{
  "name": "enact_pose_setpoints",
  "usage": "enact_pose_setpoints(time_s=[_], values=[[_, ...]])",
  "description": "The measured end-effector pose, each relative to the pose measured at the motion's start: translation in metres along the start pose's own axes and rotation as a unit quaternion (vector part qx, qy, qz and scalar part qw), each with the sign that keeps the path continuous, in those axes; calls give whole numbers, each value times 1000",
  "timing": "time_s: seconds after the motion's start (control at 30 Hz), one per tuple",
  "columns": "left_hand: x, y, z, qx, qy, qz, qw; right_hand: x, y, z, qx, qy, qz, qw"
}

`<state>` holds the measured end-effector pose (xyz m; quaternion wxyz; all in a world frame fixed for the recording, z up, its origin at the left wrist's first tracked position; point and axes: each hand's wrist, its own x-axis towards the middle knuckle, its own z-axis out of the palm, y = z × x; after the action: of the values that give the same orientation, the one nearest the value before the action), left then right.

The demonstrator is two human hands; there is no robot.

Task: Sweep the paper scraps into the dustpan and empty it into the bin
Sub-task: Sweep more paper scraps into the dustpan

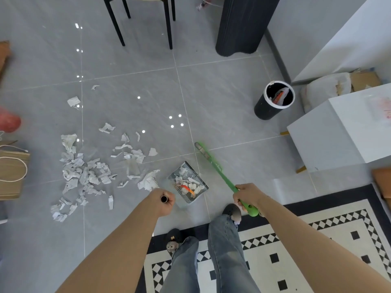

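Torn white paper scraps (84,174) lie scattered over the grey tiles to the left. A grey dustpan (187,183) stands on the floor in front of me with several scraps and an orange bit inside. My left hand (164,200) grips the top end of its upright handle. My right hand (247,194) is closed around the green broom handle (224,176), whose head (200,147) rests on the floor to the right of the dustpan, away from the scraps. A black bin (273,102) with a white rim stands at the far right.
A white cabinet (338,132) stands right of the bin. Black chair legs (146,24) and a dark column base (241,28) are at the back. A paper bag (11,172) sits at the left edge. My feet are on a black-and-white rug (296,240).
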<state>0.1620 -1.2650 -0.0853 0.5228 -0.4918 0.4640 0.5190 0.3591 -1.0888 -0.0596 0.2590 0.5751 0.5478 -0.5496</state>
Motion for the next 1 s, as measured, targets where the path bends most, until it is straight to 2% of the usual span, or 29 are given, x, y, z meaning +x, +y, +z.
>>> enact_pose_setpoints(time_s=[0.13, 0.37, 0.6, 0.77, 1.0], values=[[-27, -16, 14, -23, -43, 0, 999, -14, -4, -13, 67, 32, 14, 997], [-74, -14, 23, -82, -85, -21, 993, -58, 1, -44, 110, 60, 41, 991], [-118, -28, 57, -29, -86, 4, 996, -99, -8, -72, 187, 32, 25, 982], [-148, -40, 92, 42, -121, 42, 991, -116, -30, -100, 205, 17, 3, 979], [-171, -43, 146, 81, -173, 74, 979, -135, -36, -131, 228, 36, -28, 973]])
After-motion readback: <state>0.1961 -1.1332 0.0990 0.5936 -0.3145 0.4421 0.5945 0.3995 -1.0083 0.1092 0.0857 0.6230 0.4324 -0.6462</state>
